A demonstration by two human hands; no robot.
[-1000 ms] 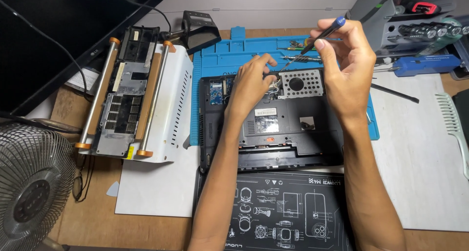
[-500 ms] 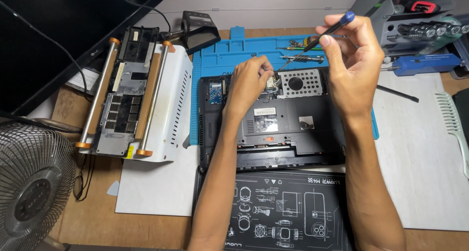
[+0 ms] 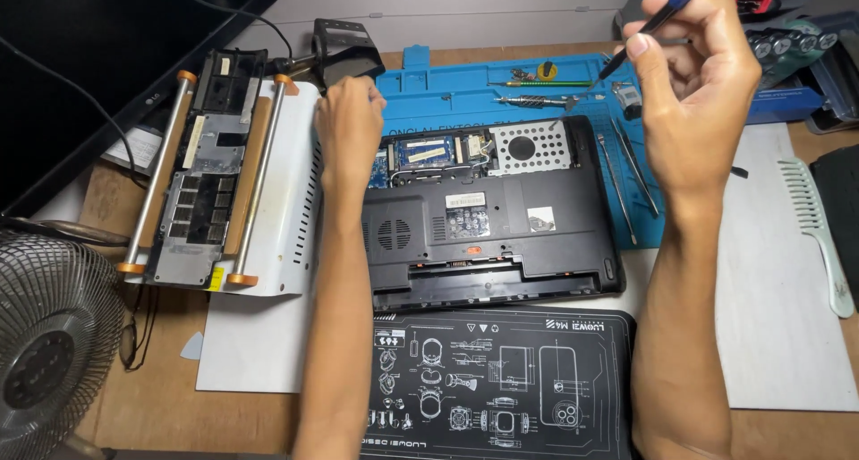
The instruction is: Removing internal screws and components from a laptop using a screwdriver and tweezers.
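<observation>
An upturned black laptop with its cover plate off lies mid-worktop on a blue mat. The left hand, curled shut, rests at the laptop's far-left corner; the right hand pinches a blue-handled screwdriver raised above the mat. Steadying the case before lowering the tip would help.

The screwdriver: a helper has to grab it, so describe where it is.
Start at the upturned black laptop on the blue mat. Above its far right corner, the raised right hand pinches a thin screwdriver. Unlike the tools lying flat on the mat, it has a blue handle and is held up.
</observation>
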